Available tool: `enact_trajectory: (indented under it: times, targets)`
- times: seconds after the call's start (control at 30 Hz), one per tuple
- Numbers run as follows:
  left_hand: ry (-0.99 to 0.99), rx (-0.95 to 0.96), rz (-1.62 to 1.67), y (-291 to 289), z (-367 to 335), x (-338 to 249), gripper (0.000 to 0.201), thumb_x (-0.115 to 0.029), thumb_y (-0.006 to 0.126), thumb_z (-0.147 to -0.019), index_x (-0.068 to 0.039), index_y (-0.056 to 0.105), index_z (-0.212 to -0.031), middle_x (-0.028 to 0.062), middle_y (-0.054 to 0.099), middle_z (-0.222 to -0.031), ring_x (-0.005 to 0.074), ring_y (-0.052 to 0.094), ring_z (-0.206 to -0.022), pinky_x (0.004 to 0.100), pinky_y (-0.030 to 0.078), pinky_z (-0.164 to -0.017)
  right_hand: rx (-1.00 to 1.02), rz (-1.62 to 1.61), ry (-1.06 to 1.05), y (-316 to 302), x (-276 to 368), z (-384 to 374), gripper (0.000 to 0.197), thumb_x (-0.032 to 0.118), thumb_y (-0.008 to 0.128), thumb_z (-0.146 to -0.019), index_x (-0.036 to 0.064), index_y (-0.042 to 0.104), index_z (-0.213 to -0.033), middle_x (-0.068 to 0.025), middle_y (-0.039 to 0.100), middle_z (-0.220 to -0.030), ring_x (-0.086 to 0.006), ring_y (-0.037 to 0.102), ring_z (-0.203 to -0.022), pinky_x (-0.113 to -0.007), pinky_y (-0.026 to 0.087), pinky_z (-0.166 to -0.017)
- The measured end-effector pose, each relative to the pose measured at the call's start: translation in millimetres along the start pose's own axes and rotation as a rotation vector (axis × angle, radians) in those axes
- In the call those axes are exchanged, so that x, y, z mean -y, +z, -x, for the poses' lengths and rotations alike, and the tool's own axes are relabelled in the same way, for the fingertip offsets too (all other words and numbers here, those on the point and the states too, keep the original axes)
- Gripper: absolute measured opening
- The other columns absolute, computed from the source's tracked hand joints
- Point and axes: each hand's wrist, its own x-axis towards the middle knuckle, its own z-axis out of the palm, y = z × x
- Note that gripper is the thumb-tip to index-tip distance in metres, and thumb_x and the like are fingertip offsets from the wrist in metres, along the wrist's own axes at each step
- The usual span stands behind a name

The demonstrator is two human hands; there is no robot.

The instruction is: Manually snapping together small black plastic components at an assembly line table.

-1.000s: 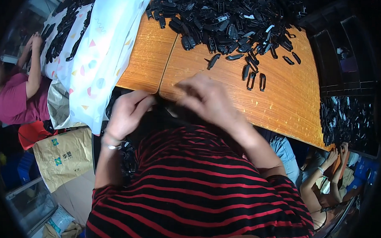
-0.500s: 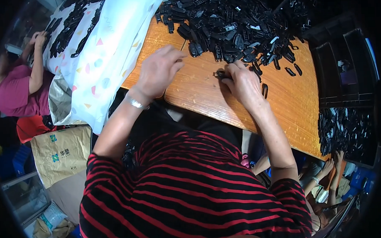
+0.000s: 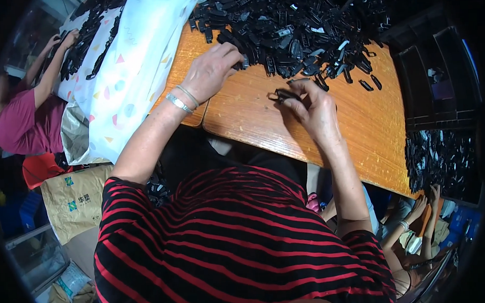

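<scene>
1. Right hand [image 3: 320, 108], centre-right of the frame: thumb and fingertips pinch one black plastic piece [image 3: 287, 96] just above the wooden table [image 3: 241, 110], a thin loop jutting from its left end. Whether that loop is joined on or separate, I can't tell.
2. And the left hand [image 3: 209, 73], upper centre: fingers curled close together, tips right at the near-left edge of the black heap [image 3: 297, 40]. Whether they've pinched anything, I can't tell.
3. The tally: one piece picked out, a big heap left across the top, a couple of loose pieces [image 3: 366, 85] lying to its right. Nothing here marks any piece as finished.
4. What's changed? A second ago both hands were down by the table's near edge; half a second ago the left was short of the heap. Now it's there, and the right-hand piece shows more fully.
</scene>
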Motion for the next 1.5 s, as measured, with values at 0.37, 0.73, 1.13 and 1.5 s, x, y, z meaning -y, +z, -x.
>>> enact_trajectory:
  times: [0.37, 0.73, 1.13, 1.5]
  targets:
    - [-0.053, -0.046, 0.053, 1, 6, -6, 0.026, -0.004, 0.068, -0.078, -0.005, 0.061, -0.103, 0.0086, 0.057, -0.097, 0.0284, 0.057, -0.096, 0.0365, 0.05, -0.08, 0.07, 0.021, -0.085, 15, 6, 11, 0.028, 0.009, 0.076, -0.08, -0.0004, 0.066, -0.104, -0.0112, 0.068, -0.087, -0.0176, 0.066, -0.069, -0.029, 0.052, -0.062]
    - [-0.118, 0.032, 0.083, 2, 13, -17, 0.023, -0.007, 0.068, -0.08, -0.004, 0.062, -0.102, 0.011, 0.06, -0.094, 0.0309, 0.058, -0.094, 0.036, 0.05, -0.078, 0.039, -0.074, -0.107, 28, 14, 9, 0.023, 0.008, 0.074, -0.082, -0.0002, 0.065, -0.102, -0.0097, 0.066, -0.086, -0.0167, 0.066, -0.068, -0.027, 0.052, -0.06]
    - [-0.827, -0.049, 1.573, -3, 43, -71, 0.024, -0.008, 0.064, -0.091, 0.003, 0.061, -0.113, 0.003, 0.067, -0.095, 0.0077, 0.061, -0.08, 0.0234, 0.05, -0.075, -0.139, -0.43, -0.04, 66, 33, 5, 0.022, 0.003, 0.069, -0.086, -0.0015, 0.061, -0.106, -0.0061, 0.063, -0.098, -0.0103, 0.061, -0.078, -0.023, 0.05, -0.068]
    - [-0.724, -0.305, 1.596, 1, 46, -78, 0.028, -0.006, 0.062, -0.092, 0.004, 0.057, -0.117, 0.0047, 0.066, -0.097, 0.0062, 0.06, -0.079, 0.0194, 0.049, -0.071, -0.161, -0.733, 0.041, 62, 45, 11, 0.022, 0.002, 0.065, -0.091, -0.0023, 0.057, -0.111, -0.0036, 0.064, -0.094, -0.0061, 0.059, -0.079, -0.019, 0.048, -0.07]
